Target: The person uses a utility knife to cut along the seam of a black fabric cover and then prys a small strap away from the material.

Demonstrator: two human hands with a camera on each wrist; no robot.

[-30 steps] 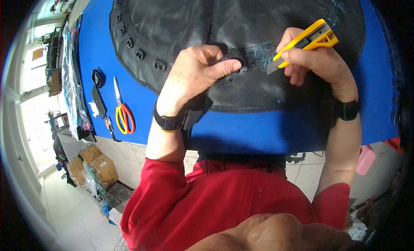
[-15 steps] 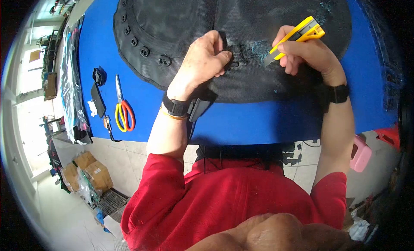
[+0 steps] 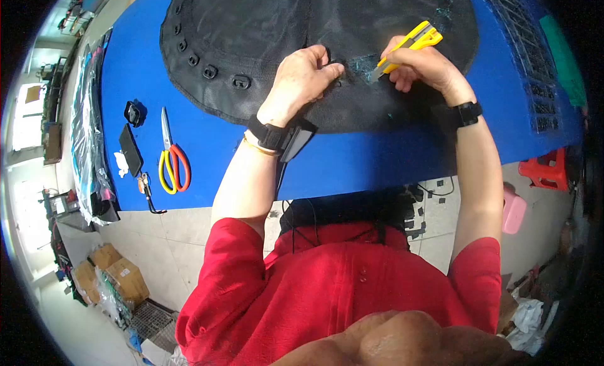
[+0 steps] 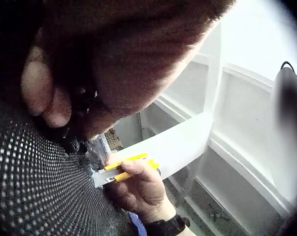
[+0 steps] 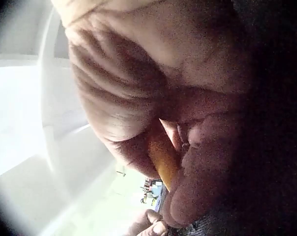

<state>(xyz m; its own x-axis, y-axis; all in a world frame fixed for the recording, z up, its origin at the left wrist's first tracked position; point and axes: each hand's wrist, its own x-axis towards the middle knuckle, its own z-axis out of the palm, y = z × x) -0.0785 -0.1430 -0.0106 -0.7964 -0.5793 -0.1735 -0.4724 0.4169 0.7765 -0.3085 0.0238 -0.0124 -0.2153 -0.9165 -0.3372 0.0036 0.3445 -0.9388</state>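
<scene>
A large rounded black mesh sheet [image 3: 384, 111], with oval black eyelets [image 3: 241, 82] along its left side, lies on the blue table. My left hand [image 3: 296, 83] has its fingers and thumb curled, pinching the black mesh near its front seam; the fingertips hide the exact spot. My right hand [image 3: 428, 67] grips a yellow utility knife [image 3: 412, 40], handle tilted up and to the right. Its bare blade [image 3: 379, 70] points down at the mesh, just right of the left hand. Blue-green thread bits [image 3: 362, 65] show beside the blade.
Scissors [image 3: 167, 158] with yellow and red handles lie on the table at the left, by a black strap [image 3: 131, 151]. Plastic-wrapped goods [image 3: 88, 136] lie along the table's left edge. A red stool [image 3: 545, 169] and cardboard boxes [image 3: 119, 275] stand on the floor.
In the head view the knife and right hand have shifted left and slightly up, closer to the left hand. The left thumb, earlier stretched over the mesh, has drawn in towards the fingers.
</scene>
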